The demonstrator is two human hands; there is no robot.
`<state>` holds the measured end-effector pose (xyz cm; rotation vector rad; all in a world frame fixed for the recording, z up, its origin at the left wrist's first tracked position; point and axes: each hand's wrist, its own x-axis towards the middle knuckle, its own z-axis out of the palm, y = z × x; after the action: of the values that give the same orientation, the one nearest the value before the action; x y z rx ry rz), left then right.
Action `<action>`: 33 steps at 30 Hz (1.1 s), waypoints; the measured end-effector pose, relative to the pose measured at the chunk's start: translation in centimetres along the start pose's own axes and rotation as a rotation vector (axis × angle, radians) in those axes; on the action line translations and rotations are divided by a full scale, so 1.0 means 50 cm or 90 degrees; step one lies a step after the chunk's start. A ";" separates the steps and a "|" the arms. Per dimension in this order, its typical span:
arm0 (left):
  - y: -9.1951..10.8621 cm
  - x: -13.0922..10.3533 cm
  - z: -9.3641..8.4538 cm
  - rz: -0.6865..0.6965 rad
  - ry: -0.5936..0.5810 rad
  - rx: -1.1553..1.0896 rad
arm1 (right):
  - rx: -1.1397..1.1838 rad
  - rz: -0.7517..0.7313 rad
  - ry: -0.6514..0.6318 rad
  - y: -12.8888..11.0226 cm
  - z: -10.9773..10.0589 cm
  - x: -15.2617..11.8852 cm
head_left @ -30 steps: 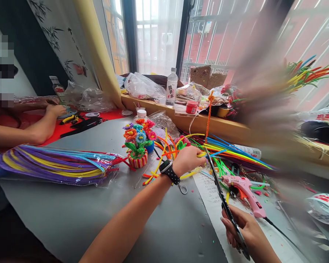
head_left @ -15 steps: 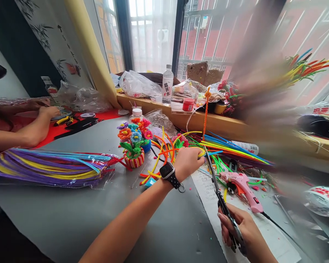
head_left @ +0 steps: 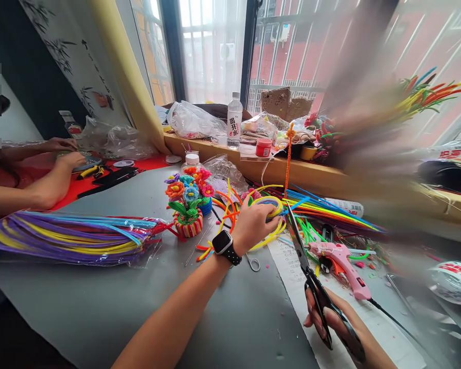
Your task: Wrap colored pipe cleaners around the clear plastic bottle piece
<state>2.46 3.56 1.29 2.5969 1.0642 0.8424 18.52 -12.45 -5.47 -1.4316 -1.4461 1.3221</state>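
Note:
My left hand (head_left: 253,224), with a watch (head_left: 223,242) on the wrist, is closed around a looped pipe cleaner bundle (head_left: 273,200), mostly yellow with blue and pale strands. A blue end sticks out of it to the right. In my right hand (head_left: 343,310) are black-handled scissors (head_left: 307,266), fingers through the loops and handles spread apart. Their blade tips point up, close to the blue end; I cannot tell whether they touch it. Left of my left hand stands a striped pot of fuzzy flowers (head_left: 188,223). Loose orange and yellow pipe cleaners lie behind that hand.
A pink glue gun (head_left: 343,264) with a black cord lies on paper at the right. Long bagged pipe cleaners (head_left: 65,236) lie at left. A water bottle (head_left: 234,122) stands on the sill. At far left, another person's hands (head_left: 67,156) work over a red cloth.
My left hand has shifted slightly left and down and turned, bringing the pipe cleaner loop into view. The scissors' handles have spread wider. The small ring on the table is now uncovered.

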 end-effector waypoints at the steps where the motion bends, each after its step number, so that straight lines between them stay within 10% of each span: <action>1: -0.004 0.001 -0.003 -0.003 0.004 -0.014 | -0.009 -0.001 -0.005 0.005 -0.004 0.000; 16: -0.037 0.014 -0.065 -0.035 -0.237 -0.484 | -0.152 -0.088 -0.045 0.057 -0.038 -0.011; 33: -0.036 0.036 -0.039 -0.215 -0.306 -0.429 | -0.238 0.019 -0.008 0.031 -0.015 -0.014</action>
<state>1.30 6.05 2.95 1.8465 0.8462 0.3686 19.73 -13.20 -6.68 -1.6858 -1.7541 1.1178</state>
